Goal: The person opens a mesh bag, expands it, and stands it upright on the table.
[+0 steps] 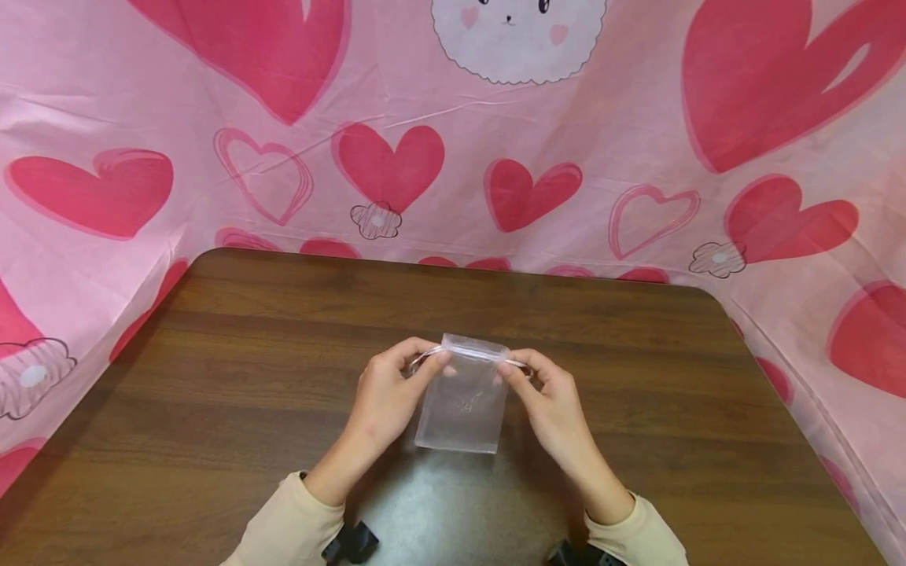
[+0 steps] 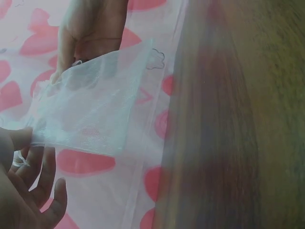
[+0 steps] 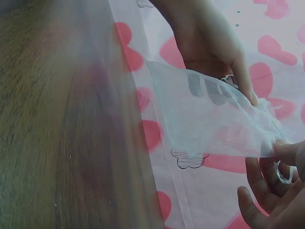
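A small sheer white drawstring bag [image 1: 463,409] hangs between both hands above the table, its gathered top edge upward. My left hand [image 1: 385,397] pinches the bag's upper left corner, with a loop of white cord by its fingers. The upper right corner is pinched by my right hand [image 1: 555,405], where another cord loop shows. In the left wrist view the bag [image 2: 90,105] is spread between the left hand [image 2: 31,186] and the right hand [image 2: 95,33]. The right wrist view shows the see-through bag [image 3: 205,114] with fingers visible behind it.
The brown wooden table [image 1: 248,377] lies beneath the hands. A pink cloth [image 1: 453,189] with red hearts hangs behind it and along both sides. Black devices [image 1: 351,542] sit near the cuffs of the cream sleeves [image 1: 293,523].
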The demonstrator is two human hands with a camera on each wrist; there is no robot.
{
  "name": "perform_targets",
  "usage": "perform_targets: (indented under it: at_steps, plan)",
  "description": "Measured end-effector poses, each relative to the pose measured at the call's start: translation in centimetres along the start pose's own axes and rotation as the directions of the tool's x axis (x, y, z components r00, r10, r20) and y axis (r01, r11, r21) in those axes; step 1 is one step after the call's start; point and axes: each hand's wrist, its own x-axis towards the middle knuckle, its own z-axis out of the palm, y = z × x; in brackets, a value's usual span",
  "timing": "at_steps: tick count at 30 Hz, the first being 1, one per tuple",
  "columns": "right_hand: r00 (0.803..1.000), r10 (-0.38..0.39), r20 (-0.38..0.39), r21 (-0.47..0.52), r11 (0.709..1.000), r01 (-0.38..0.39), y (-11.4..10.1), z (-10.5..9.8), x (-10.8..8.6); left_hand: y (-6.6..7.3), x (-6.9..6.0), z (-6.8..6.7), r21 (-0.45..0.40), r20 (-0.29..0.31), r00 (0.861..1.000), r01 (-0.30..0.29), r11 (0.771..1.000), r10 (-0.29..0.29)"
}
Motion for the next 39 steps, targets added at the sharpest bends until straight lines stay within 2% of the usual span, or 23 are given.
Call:
perform_targets:
  at_steps: [6,20,28,35,39]
  plan:
    - [0.999,0.003,-0.039,0.037,0.999,-0.001,-0.03,0.14,-0.05,-0.04,0.17,-0.08,-0.076,0.000,1.000,0.019,0.997,-0.019]
    - [0.995,0.093,-0.046,0.157,0.984,-0.085,-0.23,0.32,0.11,-0.13,0.30,-0.10,-0.137,0.013,1.000,0.014,0.990,-0.013]
    - [0.986,0.154,-0.063,0.168,0.976,-0.142,-0.49,0.36,0.12,-0.35,0.34,0.19,-0.262,0.037,0.999,-0.006,0.965,0.017]
    - [0.984,0.166,-0.057,0.195,0.969,-0.152,-0.25,0.26,0.20,-0.37,0.37,0.12,-0.286,0.060,0.998,0.003,0.958,0.014]
    - [0.985,0.167,-0.046,0.216,0.964,-0.154,-0.20,0.15,0.26,-0.37,0.43,0.01,-0.272,0.072,0.997,-0.004,0.962,0.025]
